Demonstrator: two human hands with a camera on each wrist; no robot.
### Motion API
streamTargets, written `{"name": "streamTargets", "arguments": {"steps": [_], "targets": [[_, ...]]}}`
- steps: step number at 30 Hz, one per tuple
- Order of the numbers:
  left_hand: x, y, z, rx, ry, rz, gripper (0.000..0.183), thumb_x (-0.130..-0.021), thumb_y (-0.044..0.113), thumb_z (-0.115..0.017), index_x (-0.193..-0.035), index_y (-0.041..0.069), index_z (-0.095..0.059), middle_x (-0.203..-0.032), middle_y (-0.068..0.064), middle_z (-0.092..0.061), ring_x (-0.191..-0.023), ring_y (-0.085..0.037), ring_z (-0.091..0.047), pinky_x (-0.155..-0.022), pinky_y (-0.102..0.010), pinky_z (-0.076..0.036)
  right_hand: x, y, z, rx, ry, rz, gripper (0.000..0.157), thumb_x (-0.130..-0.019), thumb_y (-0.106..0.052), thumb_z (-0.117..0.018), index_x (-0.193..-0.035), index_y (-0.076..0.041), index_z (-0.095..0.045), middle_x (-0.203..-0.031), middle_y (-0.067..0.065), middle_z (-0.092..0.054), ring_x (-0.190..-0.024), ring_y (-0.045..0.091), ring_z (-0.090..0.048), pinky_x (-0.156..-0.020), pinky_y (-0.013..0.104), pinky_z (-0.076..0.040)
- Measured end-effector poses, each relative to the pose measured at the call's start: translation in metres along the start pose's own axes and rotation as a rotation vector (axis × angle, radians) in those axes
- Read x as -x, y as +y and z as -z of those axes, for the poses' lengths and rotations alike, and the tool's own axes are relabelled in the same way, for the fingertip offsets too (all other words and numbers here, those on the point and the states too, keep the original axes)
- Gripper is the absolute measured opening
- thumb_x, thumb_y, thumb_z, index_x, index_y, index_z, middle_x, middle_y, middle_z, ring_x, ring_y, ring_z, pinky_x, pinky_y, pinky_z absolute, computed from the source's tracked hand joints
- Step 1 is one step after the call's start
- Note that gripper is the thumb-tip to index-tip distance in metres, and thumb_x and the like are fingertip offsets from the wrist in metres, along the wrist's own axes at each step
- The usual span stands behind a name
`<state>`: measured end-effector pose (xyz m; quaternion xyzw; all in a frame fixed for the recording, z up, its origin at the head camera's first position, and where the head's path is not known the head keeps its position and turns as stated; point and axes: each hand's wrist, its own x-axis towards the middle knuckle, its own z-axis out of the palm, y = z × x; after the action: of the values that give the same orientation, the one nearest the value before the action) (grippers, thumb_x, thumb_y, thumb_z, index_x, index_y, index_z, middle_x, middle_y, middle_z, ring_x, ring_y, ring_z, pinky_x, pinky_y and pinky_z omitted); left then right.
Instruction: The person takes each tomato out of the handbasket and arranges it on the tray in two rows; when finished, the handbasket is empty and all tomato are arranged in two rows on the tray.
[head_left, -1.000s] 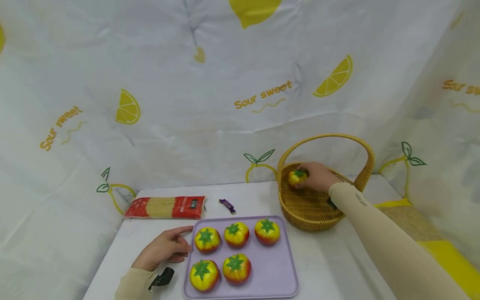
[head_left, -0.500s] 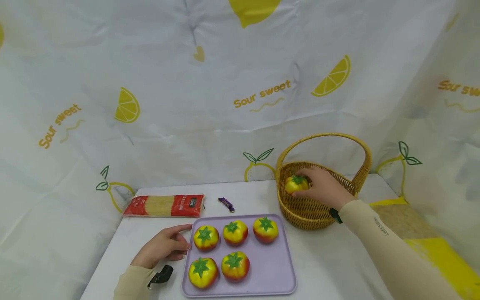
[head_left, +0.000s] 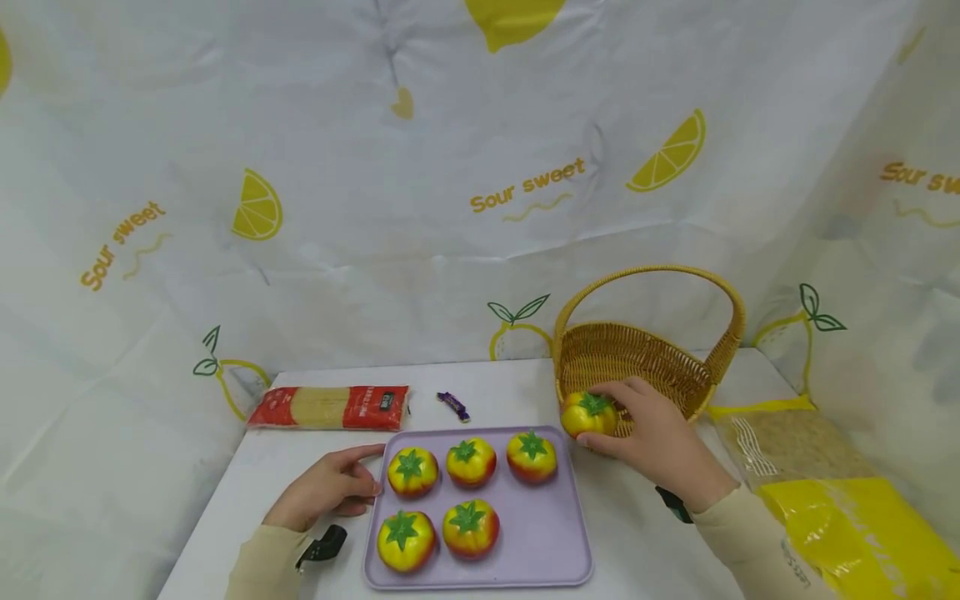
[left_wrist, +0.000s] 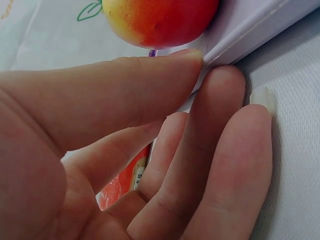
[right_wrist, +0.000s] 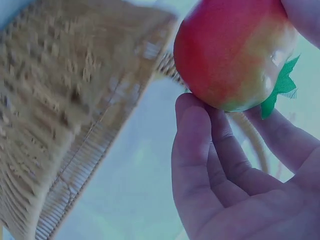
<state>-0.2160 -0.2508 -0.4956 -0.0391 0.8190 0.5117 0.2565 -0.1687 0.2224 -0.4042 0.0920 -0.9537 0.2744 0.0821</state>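
My right hand [head_left: 660,442] grips a yellow-red toy persimmon [head_left: 588,414] with a green leafy top, just in front of the wicker basket [head_left: 630,354]. In the right wrist view the fingers [right_wrist: 192,135] curl against the persimmon [right_wrist: 232,52], and the basket [right_wrist: 75,75] is beside it. At the left rim of the lilac tray [head_left: 543,542], my left hand [head_left: 322,492] pinches the edge, thumb on the rim and fingers along the outer wall [left_wrist: 250,45]. Several more persimmons [head_left: 471,529] stand on the tray in two rows, leaf side up.
Behind the tray lie a red-and-clear noodle packet [head_left: 330,408] and a small purple-wrapped candy [head_left: 453,406]. A yellow-and-clear bag [head_left: 832,483] is at the right, beside the right forearm. A white cloth with lemon prints [head_left: 420,250] hangs behind the table.
My right hand has lifted the persimmon out of the basket and brought it toward me, in front of the basket's near rim. The left hand stays at the tray's edge.
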Motion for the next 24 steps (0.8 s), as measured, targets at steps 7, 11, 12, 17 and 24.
{"name": "streamTargets", "arguments": {"steps": [7,11,12,17,24], "targets": [[-0.002,-0.002,0.0,0.001,0.009,0.004,0.068,-0.093,0.012,-0.082,-0.157,0.013,-0.057,-0.099,-0.01,-0.064,-0.083,-0.021,-0.068,-0.077,-0.033,-0.067,0.024,-0.02,-0.023,0.001,-0.034,-0.011,0.064,-0.081,-0.047,-0.095,-0.134,-0.022,-0.07,-0.118,0.0,-0.064,-0.102,0.019,-0.065,-0.091,0.044,-0.061],[-0.003,-0.002,0.0,0.004,0.006,0.005,0.068,-0.093,0.012,-0.082,-0.157,0.013,-0.057,-0.099,-0.01,-0.064,-0.084,-0.021,-0.068,-0.077,-0.033,-0.067,0.034,-0.03,-0.037,-0.005,-0.084,-0.032,0.065,-0.08,-0.047,-0.095,-0.135,-0.023,-0.07,-0.118,-0.004,-0.062,-0.102,0.015,-0.064,-0.092,0.041,-0.061],[-0.003,-0.002,0.0,0.003,0.005,0.004,0.068,-0.093,0.012,-0.082,-0.157,0.012,-0.057,-0.099,-0.01,-0.064,-0.084,-0.021,-0.068,-0.077,-0.033,-0.067,0.036,-0.032,-0.04,-0.008,-0.097,-0.037,0.065,-0.08,-0.047,-0.096,-0.135,-0.023,-0.07,-0.118,-0.005,-0.062,-0.102,0.014,-0.063,-0.092,0.04,-0.061],[-0.002,-0.001,0.0,-0.003,0.004,-0.006,0.069,-0.093,0.012,-0.083,-0.157,0.012,-0.056,-0.099,-0.011,-0.064,-0.083,-0.02,-0.068,-0.077,-0.033,-0.067,0.044,-0.042,-0.053,-0.022,-0.15,-0.064,0.064,-0.077,-0.048,-0.097,-0.131,-0.024,-0.071,-0.114,-0.007,-0.06,-0.1,0.013,-0.061,-0.093,0.041,-0.059],[0.0,0.0,0.0,-0.003,0.001,-0.007,0.069,-0.093,0.012,-0.082,-0.157,0.011,-0.056,-0.099,-0.011,-0.065,-0.084,-0.02,-0.069,-0.078,-0.032,-0.067,0.052,-0.043,-0.069,0.021,-0.207,-0.037,0.064,-0.075,-0.054,-0.096,-0.127,-0.026,-0.071,-0.107,-0.011,-0.055,-0.095,0.007,-0.055,-0.09,0.037,-0.058]]}}
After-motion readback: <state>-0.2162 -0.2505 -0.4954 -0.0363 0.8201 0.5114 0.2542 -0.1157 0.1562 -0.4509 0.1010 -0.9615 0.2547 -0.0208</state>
